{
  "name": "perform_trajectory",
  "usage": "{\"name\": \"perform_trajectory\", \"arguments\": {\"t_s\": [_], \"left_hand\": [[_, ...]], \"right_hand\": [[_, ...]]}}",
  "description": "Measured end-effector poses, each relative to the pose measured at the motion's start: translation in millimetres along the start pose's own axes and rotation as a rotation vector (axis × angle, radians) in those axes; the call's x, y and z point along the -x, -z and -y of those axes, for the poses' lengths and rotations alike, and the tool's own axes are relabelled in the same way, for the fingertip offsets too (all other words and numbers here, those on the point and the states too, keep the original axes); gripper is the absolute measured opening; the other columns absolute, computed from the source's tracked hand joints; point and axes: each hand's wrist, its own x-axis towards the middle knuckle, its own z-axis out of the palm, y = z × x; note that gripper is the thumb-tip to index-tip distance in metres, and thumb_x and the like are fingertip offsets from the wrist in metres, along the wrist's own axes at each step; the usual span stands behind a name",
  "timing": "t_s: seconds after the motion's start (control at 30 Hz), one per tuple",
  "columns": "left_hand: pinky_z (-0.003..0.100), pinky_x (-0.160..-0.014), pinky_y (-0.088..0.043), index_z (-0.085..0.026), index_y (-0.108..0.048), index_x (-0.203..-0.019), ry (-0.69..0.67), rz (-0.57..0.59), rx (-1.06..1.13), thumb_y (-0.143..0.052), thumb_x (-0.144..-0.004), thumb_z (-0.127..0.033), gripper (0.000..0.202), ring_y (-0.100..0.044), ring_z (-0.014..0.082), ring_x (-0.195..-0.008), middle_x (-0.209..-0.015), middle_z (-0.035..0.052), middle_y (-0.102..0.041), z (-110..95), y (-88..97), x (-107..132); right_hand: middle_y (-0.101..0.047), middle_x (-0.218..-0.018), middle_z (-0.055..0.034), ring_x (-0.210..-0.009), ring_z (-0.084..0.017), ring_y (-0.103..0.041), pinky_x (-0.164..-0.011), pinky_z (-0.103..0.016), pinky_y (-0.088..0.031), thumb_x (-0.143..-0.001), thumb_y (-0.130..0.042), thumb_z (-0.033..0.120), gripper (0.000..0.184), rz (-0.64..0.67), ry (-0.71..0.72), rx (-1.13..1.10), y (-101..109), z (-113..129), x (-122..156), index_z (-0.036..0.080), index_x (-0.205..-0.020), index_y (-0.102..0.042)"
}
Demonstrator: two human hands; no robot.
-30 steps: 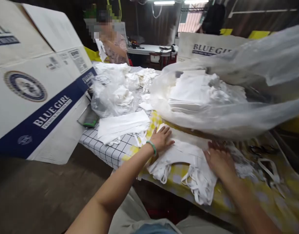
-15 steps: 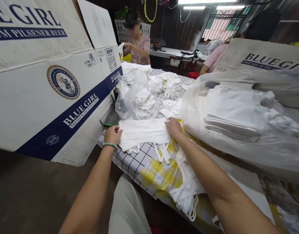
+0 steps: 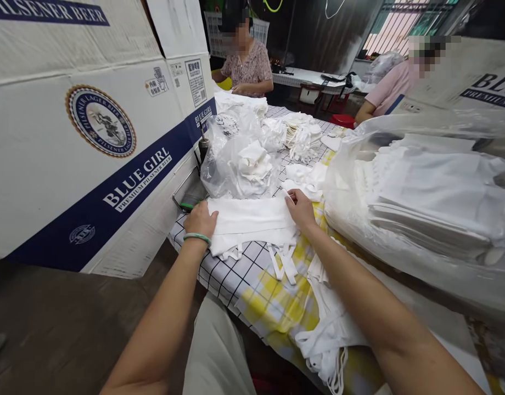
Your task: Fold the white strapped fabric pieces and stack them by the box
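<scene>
A flat stack of folded white cloth pieces (image 3: 252, 222) with loose straps lies on the checked tablecloth (image 3: 231, 274). My left hand (image 3: 200, 219), a green band on its wrist, grips the stack's left end. My right hand (image 3: 301, 209) grips the right end, fingers curled over the top edge. A second pile of white strapped pieces (image 3: 326, 334) lies under my right forearm at the table's near edge.
A large Blue Girl beer carton (image 3: 91, 137) stands on the left. Clear bags of white cloth (image 3: 244, 164) sit behind the stack, and a big plastic bag of folded stacks (image 3: 425, 203) fills the right. Two people work at the far end.
Both hands left the near pile of strapped pieces, moved left and away to the flat stack, and now grip its two ends. The view swung left.
</scene>
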Motion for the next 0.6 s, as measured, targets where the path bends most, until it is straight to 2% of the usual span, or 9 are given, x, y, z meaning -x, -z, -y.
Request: {"name": "perform_trajectory", "arguments": {"t_s": [0.07, 0.13, 0.2, 0.27, 0.33, 0.4, 0.5, 0.6], "left_hand": [[0.042, -0.095, -0.043, -0.014, -0.057, -0.120, -0.165, -0.078, 0.038, -0.059, -0.082, -0.030, 0.042, -0.053, 0.0321, -0.114, -0.120, 0.0164, -0.060, -6.7, 0.9, -1.8], [0.042, -0.106, -0.035, -0.014, -0.052, -0.128, -0.406, -0.107, 0.130, -0.065, -0.078, -0.028, 0.054, -0.044, 0.0310, -0.126, -0.131, 0.0152, -0.053, -19.6, 4.5, -6.3], [0.043, -0.111, -0.027, -0.017, -0.045, -0.136, -0.628, -0.033, 0.240, -0.070, -0.073, -0.028, 0.069, -0.033, 0.0297, -0.135, -0.140, 0.0113, -0.047, -36.9, 11.8, -14.8], [0.043, -0.111, -0.028, -0.020, -0.051, -0.131, -0.747, 0.127, 0.303, -0.070, -0.071, -0.028, 0.064, -0.037, 0.0284, -0.133, -0.135, 0.0077, -0.053, -51.7, 23.3, -26.0], [0.040, -0.105, -0.037, -0.020, -0.065, -0.110, -0.747, 0.313, 0.306, -0.068, -0.071, -0.027, 0.040, -0.051, 0.0267, -0.118, -0.113, 0.0049, -0.066, -56.1, 38.7, -35.6], [0.037, -0.095, -0.045, -0.019, -0.071, -0.089, -0.653, 0.450, 0.314, -0.068, -0.070, -0.028, 0.021, -0.061, 0.0243, -0.098, -0.089, 0.0032, -0.070, -46.7, 57.7, -38.8], [0.032, -0.079, -0.051, -0.017, -0.072, -0.086, -0.461, 0.540, 0.492, -0.073, -0.066, -0.031, 0.024, -0.063, 0.0204, -0.082, -0.079, 0.0024, -0.070, -17.9, 91.0, -25.0], [0.025, -0.065, -0.050, -0.013, -0.071, -0.087, -0.408, 0.550, 0.674, -0.077, -0.064, -0.036, 0.033, -0.061, 0.0136, -0.072, -0.077, 0.0010, -0.069, 0.4, 124.0, 8.6]], "right_hand": [[-0.062, -0.079, -0.0016, -0.071, -0.015, -0.054, -0.071, -0.028, -0.042, -0.083, -0.051, 0.032, 0.016, 0.009, 0.044, -0.103, 7.7, 15.8, 1.8, 0.020, -0.087, -0.059], [-0.063, -0.083, -0.0013, -0.072, -0.014, -0.055, -0.072, -0.026, -0.043, -0.086, -0.049, 0.035, 0.018, 0.039, 0.183, -0.174, 15.0, 37.2, 5.4, 0.021, -0.090, -0.059], [-0.063, -0.086, -0.0009, -0.073, -0.013, -0.057, -0.072, -0.025, -0.043, -0.090, -0.047, 0.036, 0.019, 0.075, 0.355, -0.199, 20.4, 61.5, 10.3, 0.021, -0.095, -0.058], [-0.062, -0.083, 0.0002, -0.070, -0.012, -0.056, -0.069, -0.024, -0.043, -0.092, -0.046, 0.035, 0.018, 0.092, 0.496, -0.189, 24.9, 86.1, 15.8, 0.022, -0.098, -0.057], [-0.059, -0.077, 0.0020, -0.065, -0.010, -0.054, -0.065, -0.023, -0.043, -0.094, -0.046, 0.034, 0.017, 0.065, 0.585, -0.192, 32.0, 109.9, 22.2, 0.022, -0.098, -0.056], [-0.056, -0.072, 0.0035, -0.060, -0.008, -0.050, -0.061, -0.022, -0.043, -0.094, -0.046, 0.035, 0.017, 0.008, 0.636, -0.227, 46.2, 132.9, 31.3, 0.022, -0.097, -0.057], [-0.051, -0.070, 0.0051, -0.059, -0.006, -0.049, -0.059, -0.020, -0.043, -0.094, -0.047, 0.038, 0.021, -0.104, 0.676, -0.294, 85.4, 164.5, 54.0, 0.021, -0.098, -0.058], [-0.044, -0.069, 0.0067, -0.061, -0.004, -0.049, -0.059, -0.018, -0.041, -0.093, -0.049, 0.036, 0.020, -0.259, 0.695, -0.310, 141.4, 185.5, 87.6, 0.019, -0.096, -0.059]]}}
